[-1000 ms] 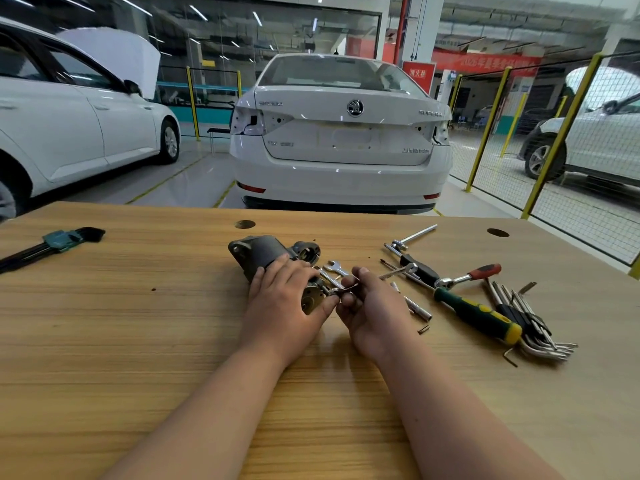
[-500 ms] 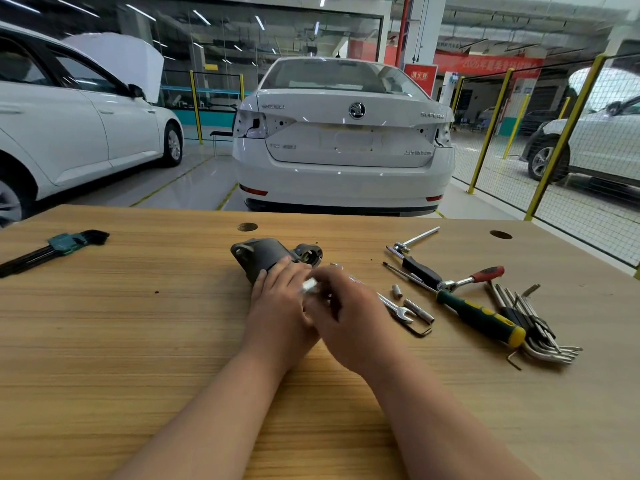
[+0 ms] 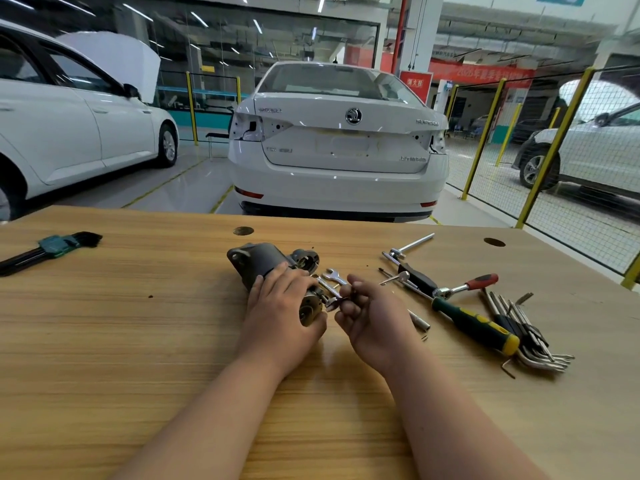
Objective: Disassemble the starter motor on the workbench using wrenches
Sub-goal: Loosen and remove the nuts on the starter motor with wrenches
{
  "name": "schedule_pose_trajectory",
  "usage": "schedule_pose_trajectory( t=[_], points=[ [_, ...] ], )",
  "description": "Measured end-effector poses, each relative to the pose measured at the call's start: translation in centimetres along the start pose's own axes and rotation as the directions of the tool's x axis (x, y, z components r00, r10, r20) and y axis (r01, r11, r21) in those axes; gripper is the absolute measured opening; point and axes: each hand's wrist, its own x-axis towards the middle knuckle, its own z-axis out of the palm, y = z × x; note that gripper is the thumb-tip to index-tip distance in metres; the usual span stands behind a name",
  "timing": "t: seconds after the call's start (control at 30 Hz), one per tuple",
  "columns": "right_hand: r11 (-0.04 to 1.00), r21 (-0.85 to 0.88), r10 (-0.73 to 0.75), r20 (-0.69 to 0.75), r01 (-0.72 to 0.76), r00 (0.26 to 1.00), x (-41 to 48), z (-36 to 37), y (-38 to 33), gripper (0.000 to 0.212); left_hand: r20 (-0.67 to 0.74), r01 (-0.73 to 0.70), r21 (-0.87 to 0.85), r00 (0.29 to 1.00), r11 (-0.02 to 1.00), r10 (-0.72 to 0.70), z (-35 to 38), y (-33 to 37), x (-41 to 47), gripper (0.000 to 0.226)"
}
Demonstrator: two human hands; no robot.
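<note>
The grey starter motor lies on its side in the middle of the wooden workbench. My left hand is laid over its near end and grips it, with the brass-coloured end cap showing under my fingers. My right hand sits just right of the motor, fingers closed on a small open-end wrench whose head touches the motor's near end. A second small wrench lies on the bench behind it.
Right of my hands lie a T-handle, a red-handled ratchet, a green-and-yellow screwdriver, a bunch of hex keys and loose pins. A black hex key set lies far left. White cars stand beyond the bench.
Half a second ago my right hand covered the motor's near end, over my left fingers. It has swung back to the right with the wrench. My left hand stays on the motor.
</note>
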Motion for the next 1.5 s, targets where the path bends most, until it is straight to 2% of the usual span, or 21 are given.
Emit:
schedule_pose_trajectory(
  t=[0.2,0.33,0.53,0.6,0.63,0.67,0.7,0.73,0.8,0.83,0.87,0.9,0.93,0.97,1.0,1.03,1.07,1.1,1.3,1.5],
  points=[
    [0.997,0.071,0.015,-0.051,-0.011,0.999,0.0,0.0,0.0,0.014,-0.010,-0.002,-0.001,1.000,1.000,0.002,0.1,0.0,0.1,0.047],
    [0.999,0.033,-0.002,-0.077,0.004,0.997,0.2,0.1,0.2,0.014,-0.006,-0.001,-0.005,1.000,1.000,0.001,0.0,0.1,0.1,0.047],
    [0.997,-0.022,-0.080,-0.105,0.078,0.991,0.3,0.2,0.5,0.016,0.010,0.001,0.017,1.000,1.000,-0.002,-0.2,0.2,0.1,0.050],
    [0.978,-0.115,-0.186,-0.086,0.176,0.979,0.1,0.4,0.6,0.017,0.019,0.004,0.016,1.000,1.000,-0.005,-0.2,0.2,0.1,0.050],
    [0.932,-0.237,-0.294,-0.049,0.275,0.955,0.0,0.5,0.7,0.017,0.023,0.006,0.009,1.000,1.000,-0.006,-0.2,0.2,0.1,0.051],
    [0.830,-0.396,-0.422,0.017,0.394,0.906,-0.3,0.5,0.8,0.019,0.030,0.007,0.007,1.000,1.000,-0.007,-0.2,0.1,0.1,0.052],
    [0.663,-0.548,-0.543,0.116,0.509,0.832,-0.7,0.5,1.0,0.021,0.032,0.004,0.009,0.999,1.000,-0.004,-0.1,0.1,0.0,0.052],
    [0.443,-0.662,-0.628,0.252,0.604,0.736,-1.0,0.6,1.2,0.022,0.027,-0.001,0.008,1.000,1.000,0.000,-0.1,0.1,0.1,0.051],
    [0.012,-0.718,-0.644,0.527,0.696,0.555,-1.9,1.1,1.8,0.015,0.010,0.009,-0.009,1.000,1.000,-0.009,-0.1,0.2,0.1,0.050],
    [-0.129,-0.688,-0.641,0.607,0.714,0.469,-2.2,1.4,2.1,0.014,0.001,0.021,-0.016,1.000,1.000,-0.021,-0.2,0.4,0.1,0.053],
    [-0.182,-0.663,-0.662,0.629,0.726,0.408,-2.3,1.6,2.2,0.016,-0.007,0.023,-0.016,1.000,1.000,-0.023,-0.2,0.4,0.1,0.056],
    [-0.166,-0.661,-0.699,0.602,0.732,0.386,-2.5,1.8,2.1,0.018,-0.006,0.021,-0.010,1.000,1.000,-0.021,-0.1,0.4,0.1,0.055],
    [-0.132,-0.689,-0.728,0.555,0.713,0.402,-2.5,1.8,1.7,0.018,0.001,0.014,-0.001,1.000,1.000,-0.014,0.0,0.2,0.1,0.050],
    [-0.109,-0.745,-0.713,0.520,0.658,0.470,-2.5,1.7,1.4,0.018,0.009,0.008,0.005,1.000,1.000,-0.008,0.0,0.1,0.1,0.046],
    [-0.138,-0.818,-0.637,0.505,0.558,0.583,-2.4,1.4,1.1,0.019,0.009,0.005,0.007,1.000,1.000,-0.005,0.1,0.0,0.1,0.045],
    [-0.212,-0.869,-0.541,0.486,0.448,0.687,-2.1,0.9,1.0,0.020,0.007,0.005,0.001,1.000,1.000,-0.005,0.1,0.0,0.1,0.046],
    [-0.287,-0.885,-0.469,0.463,0.366,0.752,-1.8,0.5,1.0,0.023,0.004,0.006,-0.005,1.000,1.000,-0.006,0.1,0.1,0.0,0.047],
    [-0.326,-0.892,-0.438,0.437,0.314,0.786,-1.5,0.4,1.0,0.025,0.003,0.008,-0.012,1.000,1.000,-0.007,0.1,0.1,0.1,0.047],
    [-0.312,-0.929,-0.468,0.331,0.197,0.819,-0.8,0.8,1.6,0.026,-0.022,0.001,-0.017,1.000,1.000,-0.001,0.1,0.1,0.1,0.043],
    [-0.221,-0.950,-0.442,0.299,0.221,0.846,-1.0,0.6,1.4,0.031,-0.005,0.009,-0.011,1.000,1.000,-0.009,0.1,0.1,0.1,0.043]
  ],
)
